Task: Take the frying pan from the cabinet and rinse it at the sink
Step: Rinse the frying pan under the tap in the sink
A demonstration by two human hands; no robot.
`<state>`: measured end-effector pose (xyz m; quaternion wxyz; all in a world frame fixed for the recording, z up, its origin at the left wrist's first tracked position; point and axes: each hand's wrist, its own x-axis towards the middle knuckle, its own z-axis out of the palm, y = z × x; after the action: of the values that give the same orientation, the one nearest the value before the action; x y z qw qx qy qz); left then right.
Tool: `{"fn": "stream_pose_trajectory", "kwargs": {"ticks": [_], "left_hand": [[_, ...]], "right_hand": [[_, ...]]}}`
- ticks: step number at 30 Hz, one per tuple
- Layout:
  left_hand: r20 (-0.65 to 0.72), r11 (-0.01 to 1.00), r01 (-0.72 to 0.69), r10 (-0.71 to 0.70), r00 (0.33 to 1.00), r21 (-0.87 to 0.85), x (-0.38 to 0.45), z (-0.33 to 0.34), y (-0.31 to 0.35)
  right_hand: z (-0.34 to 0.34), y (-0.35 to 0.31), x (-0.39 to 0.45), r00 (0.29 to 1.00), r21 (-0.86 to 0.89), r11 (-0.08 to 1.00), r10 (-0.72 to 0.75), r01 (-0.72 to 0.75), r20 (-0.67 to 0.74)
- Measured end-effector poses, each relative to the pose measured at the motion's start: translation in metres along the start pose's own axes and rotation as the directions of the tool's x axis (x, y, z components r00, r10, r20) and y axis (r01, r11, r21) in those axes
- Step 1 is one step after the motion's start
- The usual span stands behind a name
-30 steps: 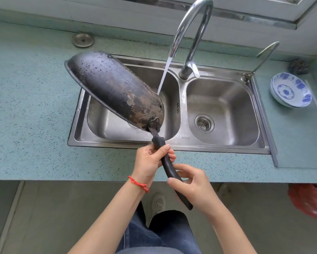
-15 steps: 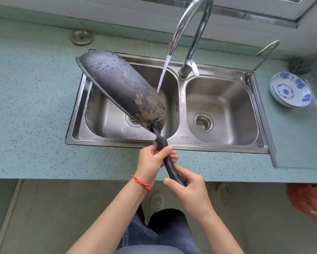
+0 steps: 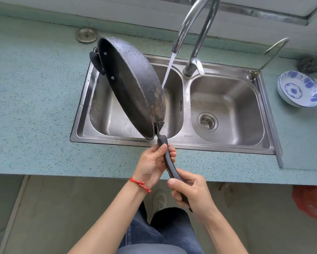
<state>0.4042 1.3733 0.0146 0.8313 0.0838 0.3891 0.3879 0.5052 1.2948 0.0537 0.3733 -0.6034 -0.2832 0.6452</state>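
Observation:
The dark frying pan [image 3: 135, 85] is tipped on edge over the left basin of the steel double sink [image 3: 174, 142], its worn, wet underside facing right. Its black handle [image 3: 167, 158] runs down toward me. My left hand [image 3: 152, 164] grips the upper part of the handle. My right hand [image 3: 189, 187] grips the lower part. Water streams from the tall chrome faucet [image 3: 196, 30] and falls just to the right of the pan, behind its rim. A small black helper handle shows at the pan's far edge.
Blue-and-white bowls [image 3: 299, 88] are stacked on the green counter [image 3: 31, 107] at the right, with a steel scrubber [image 3: 309, 64] behind them. A second thin tap [image 3: 271, 52] stands at the sink's right corner. A round metal cap [image 3: 86, 34] sits behind the sink at left.
The pan has rolled further onto its edge and swung right, nearer the water stream. Both hands have kept their grip on the handle and shifted slightly.

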Motion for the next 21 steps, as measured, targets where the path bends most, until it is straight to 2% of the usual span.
{"fn": "stream_pose_trajectory", "kwargs": {"ticks": [6, 12, 16, 21], "left_hand": [[-0.145, 0.972, -0.126, 0.156, 0.977, 0.199, -0.002, -0.001, 0.004], [-0.236, 0.943, -0.17, 0.241, 0.941, 0.287, -0.004, 0.002, 0.004], [-0.268, 0.921, -0.188, 0.287, 0.92, 0.342, -0.004, -0.002, 0.003], [-0.255, 0.928, -0.193, 0.28, 0.926, 0.317, -0.006, 0.0, 0.008]], "right_hand": [[0.003, -0.002, 0.006, 0.998, -0.145, 0.989, -0.011, 0.02, 0.061], [0.009, -0.002, 0.006, 0.997, -0.24, 0.969, -0.032, 0.048, 0.071], [0.012, 0.001, 0.008, 0.995, -0.127, 0.991, -0.028, 0.041, 0.099], [0.02, -0.001, 0.013, 0.987, 0.176, 0.984, -0.016, -0.012, 0.157]]}}
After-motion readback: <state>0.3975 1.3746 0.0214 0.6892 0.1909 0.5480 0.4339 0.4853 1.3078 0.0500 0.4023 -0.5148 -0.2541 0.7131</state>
